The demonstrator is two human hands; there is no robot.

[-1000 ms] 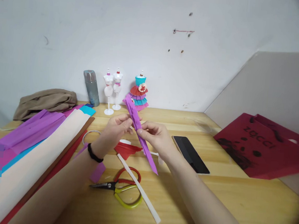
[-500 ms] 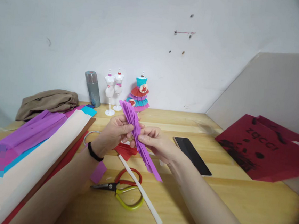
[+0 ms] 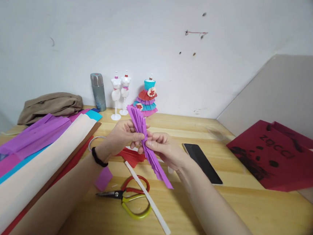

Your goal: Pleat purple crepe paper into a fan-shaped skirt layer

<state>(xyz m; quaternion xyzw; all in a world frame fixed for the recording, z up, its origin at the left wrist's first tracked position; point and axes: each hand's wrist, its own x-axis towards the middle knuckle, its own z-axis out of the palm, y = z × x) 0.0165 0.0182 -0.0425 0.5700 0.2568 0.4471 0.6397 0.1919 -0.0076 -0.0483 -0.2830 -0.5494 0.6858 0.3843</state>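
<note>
A pleated strip of purple crepe paper (image 3: 153, 160) is held slantwise above the table, its folds gathered tight near the middle. My left hand (image 3: 124, 133) pinches it from the left, thumb across the folds. Just below and to the right, my right hand (image 3: 161, 146) grips the same strip between thumb and fingers. Under the hands lies a piece of red pleated paper (image 3: 132, 157), partly covered. Scissors (image 3: 123, 196) with one red and one yellow handle rest nearer me, a narrow white strip (image 3: 149, 199) lying across their handles.
Stacked coloured paper sheets (image 3: 31, 165) and a brown cloth (image 3: 52, 106) are at left. Behind stand a flask (image 3: 98, 92), two white mini mannequins (image 3: 116, 95) and one in a ruffled paper dress (image 3: 147, 98). A phone (image 3: 202, 163) and red paper bag (image 3: 276, 157) lie right.
My left thumb has slid slightly along the purple strip toward my right hand, and the folds look more tightly gathered there. The whole view has shifted a little.
</note>
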